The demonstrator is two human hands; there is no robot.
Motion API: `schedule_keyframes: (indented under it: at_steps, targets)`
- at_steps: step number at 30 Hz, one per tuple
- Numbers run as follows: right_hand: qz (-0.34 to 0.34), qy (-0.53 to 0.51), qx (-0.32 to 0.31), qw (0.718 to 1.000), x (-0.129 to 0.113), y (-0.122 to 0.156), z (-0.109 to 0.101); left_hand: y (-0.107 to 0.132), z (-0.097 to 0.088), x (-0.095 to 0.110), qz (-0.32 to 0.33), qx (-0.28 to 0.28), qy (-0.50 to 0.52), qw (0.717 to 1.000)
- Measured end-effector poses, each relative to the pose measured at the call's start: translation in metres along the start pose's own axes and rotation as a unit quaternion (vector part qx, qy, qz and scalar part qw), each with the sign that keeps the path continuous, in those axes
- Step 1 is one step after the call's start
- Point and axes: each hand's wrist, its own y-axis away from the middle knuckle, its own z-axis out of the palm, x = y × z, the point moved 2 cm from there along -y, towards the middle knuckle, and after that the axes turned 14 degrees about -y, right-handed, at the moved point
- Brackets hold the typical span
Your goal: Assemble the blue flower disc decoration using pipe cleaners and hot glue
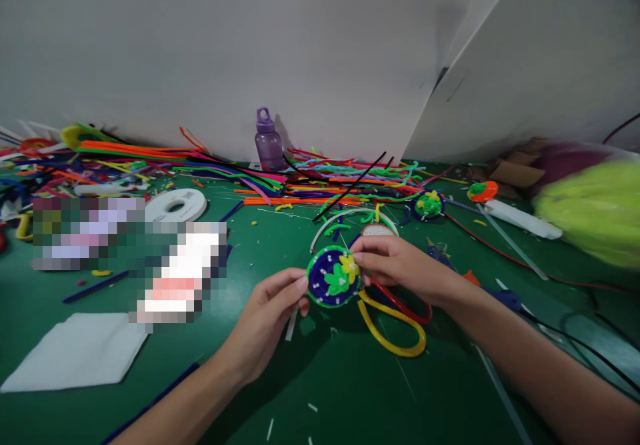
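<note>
1. Round blue ornament [333,276], green and yellow centre, pinched between fingertips of left hand [267,321] and right hand [395,265].
2. Yellow loop [395,331], red loop [407,305]: just below right fingers.

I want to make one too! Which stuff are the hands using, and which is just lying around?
In use:
left hand
right hand
round blue flower piece, held by both
scissors, under the right hand

Lying about:
purple bottle
tape roll
white cloth
fuzzy wire pile
second flower piece
</note>
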Motion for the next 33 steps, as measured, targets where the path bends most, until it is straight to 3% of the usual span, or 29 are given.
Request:
schedule_keyframes:
  at_steps: [13, 33]
  targets:
    - [-0.009, 0.056, 0.009, 0.998, 0.001, -0.0005, 0.0012, -0.0016, -0.0022, 0.0006, 0.015, 0.047, -0.074, 0.996]
    - [-0.001, 0.031, 0.007, 0.999, -0.0021, 0.0008, 0.003, -0.0012, -0.0029, -0.0016, 0.014, 0.067, -0.085, 0.994]
